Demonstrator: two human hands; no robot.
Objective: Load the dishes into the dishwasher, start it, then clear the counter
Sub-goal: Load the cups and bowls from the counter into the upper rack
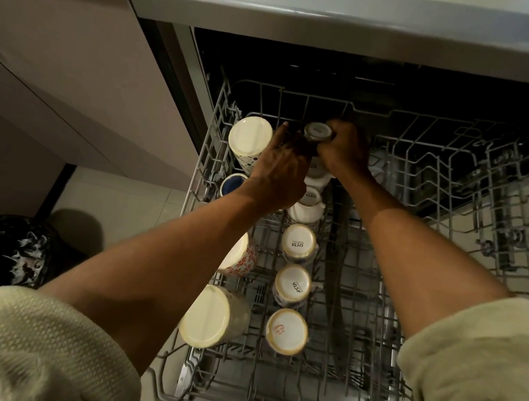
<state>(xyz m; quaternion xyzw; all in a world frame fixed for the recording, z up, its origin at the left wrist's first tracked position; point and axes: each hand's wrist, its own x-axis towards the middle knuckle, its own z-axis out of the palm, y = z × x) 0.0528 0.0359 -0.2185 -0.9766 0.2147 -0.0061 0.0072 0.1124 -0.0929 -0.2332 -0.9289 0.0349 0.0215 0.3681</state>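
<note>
- Reaching to the back of the pulled-out rack (202, 169), both hands meet at an upturned glass (317, 131).
- Right hand (345, 152): fingers curled round the glass.
- Left hand (279, 171): fingers extended beside the glass; whether they touch it cannot be told.
- Cups (298, 242) stand inverted in a middle row; mugs (250, 135) lie along the rack's left side.
- A dark bag (2, 249) sits on the floor, left.
</note>
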